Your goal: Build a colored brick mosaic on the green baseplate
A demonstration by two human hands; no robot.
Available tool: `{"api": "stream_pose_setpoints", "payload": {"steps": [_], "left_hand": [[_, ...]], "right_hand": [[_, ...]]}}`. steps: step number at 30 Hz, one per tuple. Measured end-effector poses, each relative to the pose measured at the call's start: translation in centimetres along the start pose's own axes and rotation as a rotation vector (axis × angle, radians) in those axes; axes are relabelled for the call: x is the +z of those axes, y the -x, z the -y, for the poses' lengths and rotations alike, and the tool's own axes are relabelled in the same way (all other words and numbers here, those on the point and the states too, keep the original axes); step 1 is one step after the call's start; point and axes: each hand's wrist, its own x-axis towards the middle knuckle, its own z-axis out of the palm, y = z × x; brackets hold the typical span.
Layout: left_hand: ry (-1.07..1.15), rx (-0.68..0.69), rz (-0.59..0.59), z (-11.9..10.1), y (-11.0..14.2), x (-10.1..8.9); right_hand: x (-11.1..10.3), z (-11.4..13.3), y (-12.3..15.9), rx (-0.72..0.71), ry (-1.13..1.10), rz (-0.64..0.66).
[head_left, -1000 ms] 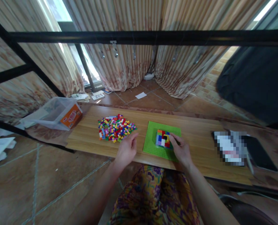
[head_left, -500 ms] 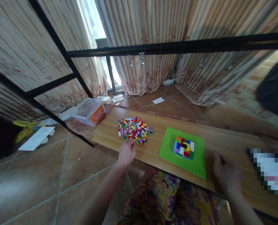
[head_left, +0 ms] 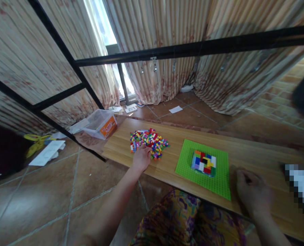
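From the head view, has the left hand [head_left: 141, 159] at the near edge of the pile of bricks [head_left: 155, 138], fingers bent down to the loose pieces; cannot tell whether the grip is pinching one. Has the right hand [head_left: 254, 192] curled into a loose fist by the desk [head_left: 164, 169], just right of the green board [head_left: 220, 186]; cannot tell whether anything is inside that grip. Shows the brick square [head_left: 201, 165] near the middle of the green board, joined in many colours around a dark gap, apart from both hands. Includes a clear box [head_left: 95, 128] with an orange label beyond the left end, and a white paper [head_left: 175, 109] on the floor [head_left: 95, 191] behind.
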Motion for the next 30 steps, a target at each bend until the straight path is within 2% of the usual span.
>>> {"api": "stream_pose_setpoints", "payload": {"steps": [3, 7, 12, 15, 18, 21, 24, 30], "left_hand": [[0.052, 0.012, -0.005, -0.3, -0.3, -0.5], [0.341, -0.021, -0.028, -2.5, -0.1, -0.6], [0.680, 0.059, 0.085, -8.8, 0.6, 1.5], [0.723, 0.114, 0.181, -12.6, 0.7, 3.2], [0.708, 0.168, 0.188, -15.1, 0.5, 4.6], [0.665, 0.177, 0.141, -16.0, 0.4, 5.7], [0.596, 0.196, 0.111, -16.0, 0.5, 6.6], [0.470, 0.209, 0.053, -16.0, 0.7, 7.5]], "right_hand": [[0.0, 0.2, 0.0, 0.000, 0.017, -0.003], [0.0, 0.6, 0.0, -0.009, 0.012, -0.007], [0.1, 1.0, 0.0, 0.002, -0.035, -0.016], [0.1, 1.1, 0.0, 0.002, -0.065, -0.028], [0.0, 1.3, 0.0, -0.002, -0.077, -0.031], [-0.1, 1.4, -0.1, -0.003, -0.085, -0.014], [-0.1, 1.4, -0.1, 0.005, -0.089, -0.009], [-0.2, 1.7, 0.0, 0.022, -0.112, -0.010]]}}
